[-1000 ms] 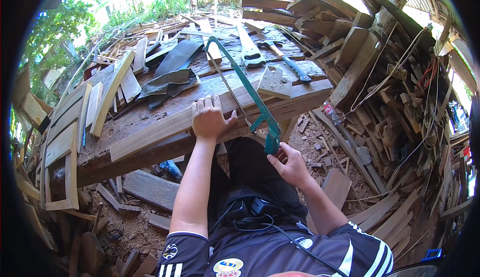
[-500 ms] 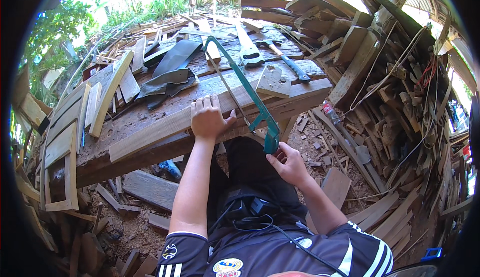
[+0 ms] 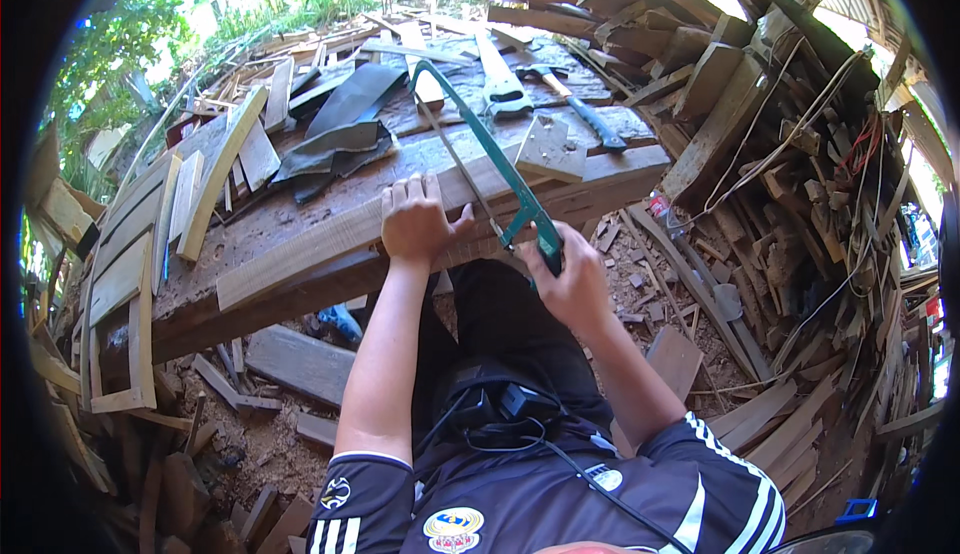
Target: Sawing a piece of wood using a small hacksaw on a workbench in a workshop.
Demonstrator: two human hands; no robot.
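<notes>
A hacksaw (image 3: pixel 478 137) with a green frame slants over the board, its thin blade crossing the wood just right of my left thumb. My right hand (image 3: pixel 572 279) is closed around the saw's green handle, near the front edge of the bench. Pressing down on a long pale wooden board (image 3: pixel 310 252), my left hand (image 3: pixel 413 220) has its fingers over the far side and its thumb out to the right. The board lies along the near edge of a thick, worn wooden bench (image 3: pixel 205 299). Whether the blade has cut into the wood, I cannot tell.
On the bench lie a wood block (image 3: pixel 550 149), a hammer (image 3: pixel 582 114), a handsaw (image 3: pixel 503 84) and dark sheet material (image 3: pixel 345 129). A slatted wooden piece (image 3: pixel 128 294) leans at the left. Timber is piled high at the right (image 3: pixel 760 204); offcuts and sawdust cover the floor.
My right hand has moved forward and now wraps the hacksaw's handle, where before its fingers were at the handle's end. The saw has shifted slightly forward. My left hand stays on the board.
</notes>
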